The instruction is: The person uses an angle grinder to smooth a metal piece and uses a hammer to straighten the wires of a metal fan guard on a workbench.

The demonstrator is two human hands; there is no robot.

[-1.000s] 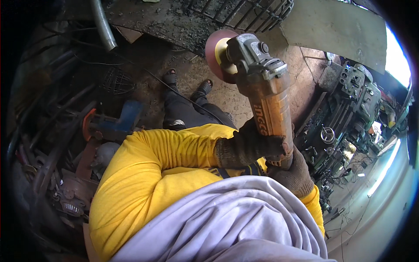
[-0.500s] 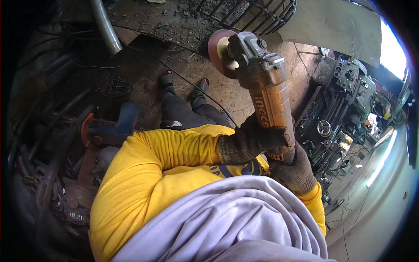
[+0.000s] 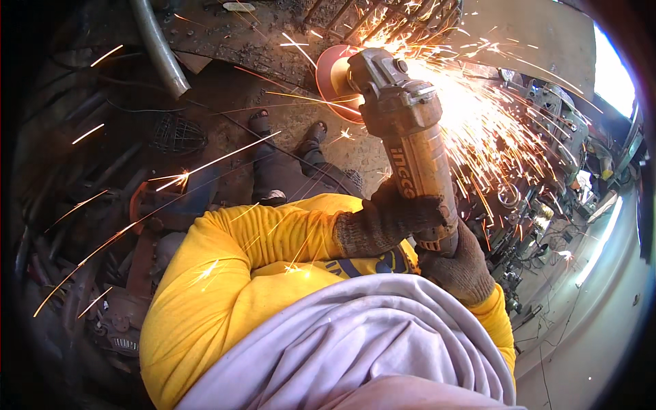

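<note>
An orange and grey angle grinder (image 3: 424, 157) is held up in both of my gloved hands, its head toward the far side. My left hand (image 3: 393, 219), in a dark knit glove, wraps round the middle of its body. At the rear end, my right hand (image 3: 461, 270) grips the handle in a brown knit glove. The reddish disc (image 3: 331, 72) is at the near edge of a barred metal grate (image 3: 352, 24) on the worktable. Bright sparks (image 3: 478, 102) fan out to the right and hide part of the grate; the exact contact point is not visible.
A grey metal pipe (image 3: 158, 48) slants down at upper left. Greasy machinery (image 3: 553, 130) stands on the right. A blue metal piece (image 3: 195, 188) and dark scrap lie at left. A cord (image 3: 239, 123) crosses the floor near my feet (image 3: 260, 123).
A heavy spray of sparks has appeared from the disc and grate, with streaks flying left too. The grinder has shifted slightly left. Both hands keep their grip.
</note>
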